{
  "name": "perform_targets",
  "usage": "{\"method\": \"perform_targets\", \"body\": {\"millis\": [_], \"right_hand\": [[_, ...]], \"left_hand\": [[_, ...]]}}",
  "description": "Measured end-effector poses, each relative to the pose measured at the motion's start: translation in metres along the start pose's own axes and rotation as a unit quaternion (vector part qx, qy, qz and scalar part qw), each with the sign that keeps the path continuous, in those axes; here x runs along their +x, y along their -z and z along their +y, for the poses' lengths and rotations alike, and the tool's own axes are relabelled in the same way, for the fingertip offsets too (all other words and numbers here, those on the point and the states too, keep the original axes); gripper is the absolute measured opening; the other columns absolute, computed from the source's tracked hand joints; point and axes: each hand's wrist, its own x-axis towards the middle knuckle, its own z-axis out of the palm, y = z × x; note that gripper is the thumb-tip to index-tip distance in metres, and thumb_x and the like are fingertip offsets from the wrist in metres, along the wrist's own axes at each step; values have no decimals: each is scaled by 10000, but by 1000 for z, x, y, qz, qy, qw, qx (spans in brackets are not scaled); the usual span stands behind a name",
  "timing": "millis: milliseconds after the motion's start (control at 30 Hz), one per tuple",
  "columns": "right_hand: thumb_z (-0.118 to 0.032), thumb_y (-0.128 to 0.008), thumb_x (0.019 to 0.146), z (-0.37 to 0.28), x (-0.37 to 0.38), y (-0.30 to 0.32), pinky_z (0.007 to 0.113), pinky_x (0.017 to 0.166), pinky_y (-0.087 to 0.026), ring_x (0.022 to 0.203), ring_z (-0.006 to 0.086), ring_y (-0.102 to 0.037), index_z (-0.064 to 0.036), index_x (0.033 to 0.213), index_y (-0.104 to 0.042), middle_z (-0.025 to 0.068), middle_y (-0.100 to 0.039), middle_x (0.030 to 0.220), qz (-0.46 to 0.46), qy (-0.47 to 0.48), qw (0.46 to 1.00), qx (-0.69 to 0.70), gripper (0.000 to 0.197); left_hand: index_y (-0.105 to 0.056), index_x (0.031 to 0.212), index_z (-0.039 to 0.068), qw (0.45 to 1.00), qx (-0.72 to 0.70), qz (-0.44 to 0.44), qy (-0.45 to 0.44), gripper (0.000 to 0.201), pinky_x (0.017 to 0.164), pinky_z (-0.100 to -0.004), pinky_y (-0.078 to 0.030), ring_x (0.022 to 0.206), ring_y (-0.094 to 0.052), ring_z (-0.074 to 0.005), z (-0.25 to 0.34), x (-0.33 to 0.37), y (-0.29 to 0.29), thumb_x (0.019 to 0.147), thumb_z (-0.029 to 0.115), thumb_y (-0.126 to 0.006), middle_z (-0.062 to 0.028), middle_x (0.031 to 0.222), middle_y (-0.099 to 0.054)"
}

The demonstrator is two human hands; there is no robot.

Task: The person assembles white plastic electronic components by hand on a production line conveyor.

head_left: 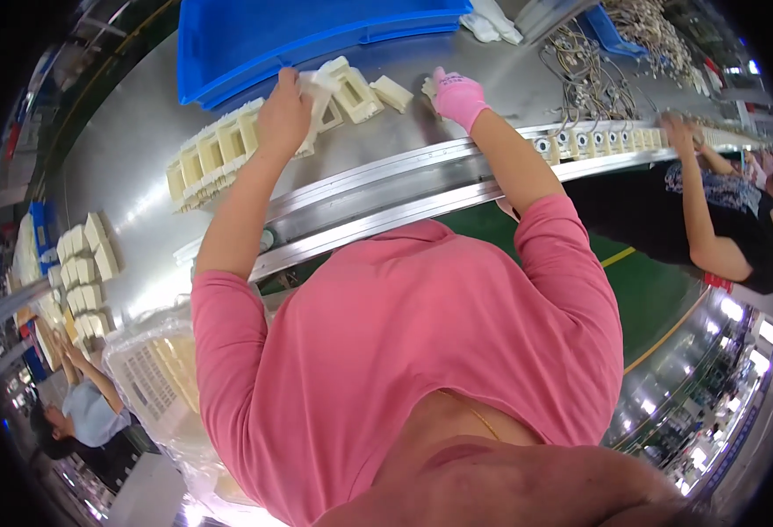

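Observation:
My bare left hand (286, 116) is closed on the edge of a cream plastic housing (320, 86), which looks pale and slightly blurred. A tight row of similar cream housings (219, 147) stands to the left of that hand. More loose housings (354, 95) lie on the metal table to its right, and a small cream block (391, 93) rests beside them. In a pink glove, my right hand (458, 98) has its fingers bent round a small cream piece (428, 91), mostly hidden by the glove.
A large blue bin (316, 61) lies beyond my hands. Along the table's near side runs a metal rail track (386, 189), with a row of cream units (588, 143) to the right. Wired parts (584, 75) are heaped at far right. Co-workers sit at both sides; stacked cream parts (83, 263) stand left.

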Motion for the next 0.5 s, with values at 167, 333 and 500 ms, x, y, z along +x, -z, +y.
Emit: {"method": "perform_targets", "body": {"millis": [167,333,500], "right_hand": [[-235,-584,740,-1,-27,19,321,681,-459,785,224,-581,-24,1017,-490,117,-581,843,68,68,964,248,361],[-267,-583,793,-23,-89,58,198,430,-360,448,67,-454,5,872,-563,6,-510,543,-180,210,781,560,284],[-267,-581,788,-41,-96,49,233,464,-408,493,102,-522,8,905,-566,73,-576,625,-77,138,805,572,299]], "left_hand": [[-440,1036,53,942,-288,-3,172,302,581,-333,-438,679,-575,-210,1,1,-40,850,289,-469,-86,757,-568],[-422,1073,76,752,-591,-110,271,327,651,-275,-437,804,-558,-179,60,-29,-32,878,336,-458,-75,898,-541],[-389,1178,57,751,-621,-128,185,407,770,-294,-456,935,-533,-194,85,-44,-26,916,368,-389,-105,1061,-512]]}}
